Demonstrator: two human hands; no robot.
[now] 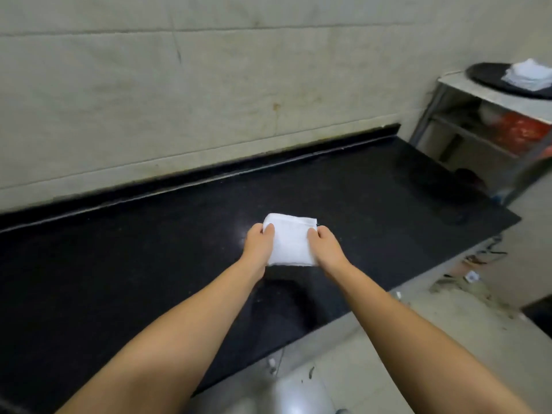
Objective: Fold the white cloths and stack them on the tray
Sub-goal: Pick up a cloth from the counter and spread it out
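Observation:
A folded white cloth [291, 241] sits over the middle of the black countertop [149, 264]. My left hand [259, 245] grips its left edge and my right hand [328, 248] grips its right edge, thumbs on top. Far off at the upper right, a dark round tray [490, 77] rests on a shelf unit and carries a stack of folded white cloths [528, 74].
A tiled wall [209, 85] runs behind the counter. The metal shelf unit [466, 121] at the right holds red items on its lower shelf. The counter's right end and front edge drop to a littered floor [448, 324].

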